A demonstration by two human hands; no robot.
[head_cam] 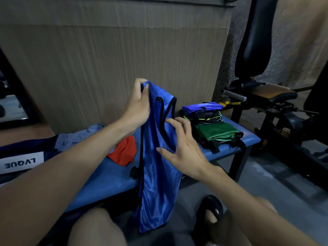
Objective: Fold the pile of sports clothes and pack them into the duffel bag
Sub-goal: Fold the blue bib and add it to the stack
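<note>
Hanging above the blue tabletop [115,176], the blue mesh vest [158,174] is pinched at its top by the left hand [139,103]; the right hand [182,146] lies spread flat against its front. Beyond the vest sits a folded clothes stack [211,121]; left of it, the duffel bag [23,158].

Bare forearms, bare knee, blk slipper [212,210]
</note>
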